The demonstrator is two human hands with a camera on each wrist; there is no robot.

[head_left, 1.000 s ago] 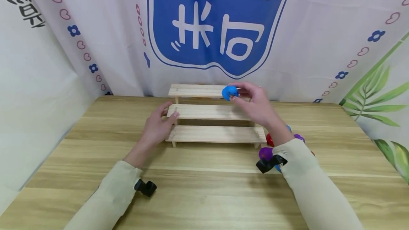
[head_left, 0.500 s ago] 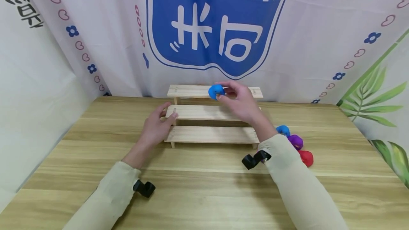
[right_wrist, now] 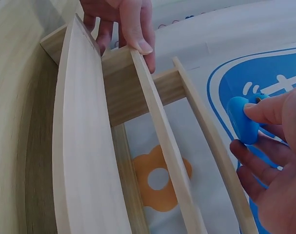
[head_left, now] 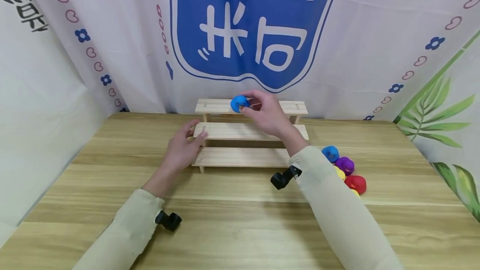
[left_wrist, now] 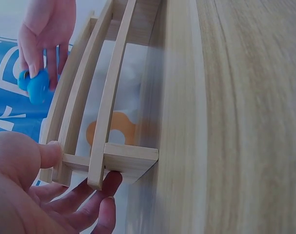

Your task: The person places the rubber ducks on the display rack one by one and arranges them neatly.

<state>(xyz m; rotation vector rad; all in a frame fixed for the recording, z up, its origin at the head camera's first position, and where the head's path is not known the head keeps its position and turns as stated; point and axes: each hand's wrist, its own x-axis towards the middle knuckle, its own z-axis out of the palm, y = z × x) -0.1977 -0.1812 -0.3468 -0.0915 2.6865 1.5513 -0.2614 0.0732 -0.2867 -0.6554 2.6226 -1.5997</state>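
Note:
A three-tier wooden step rack [head_left: 240, 156] stands on the table in the head view. My left hand [head_left: 181, 147] grips its left end at the middle tier. In the left wrist view its thumb lies on a board and the fingers [left_wrist: 84, 209] curl beneath. Between thumb and fingertips, my right hand [head_left: 268, 113] pinches a small blue rubber duck [head_left: 239, 103]. The duck overlaps the top tier in the head view. From the right wrist, the duck [right_wrist: 243, 119] shows beyond the top board's edge, raised off it.
To the right of the rack lies a group of ducks: a blue duck [head_left: 331, 153], a purple duck [head_left: 345, 165], a red duck [head_left: 356, 184] and yellow ones partly behind the right sleeve [head_left: 330, 203]. A printed curtain [head_left: 352, 53] hangs close behind the rack.
My right hand has carried the blue duck leftward along the top tier, uncovering the tier's right end and more of the duck group. The left hand keeps its grip on the rack.

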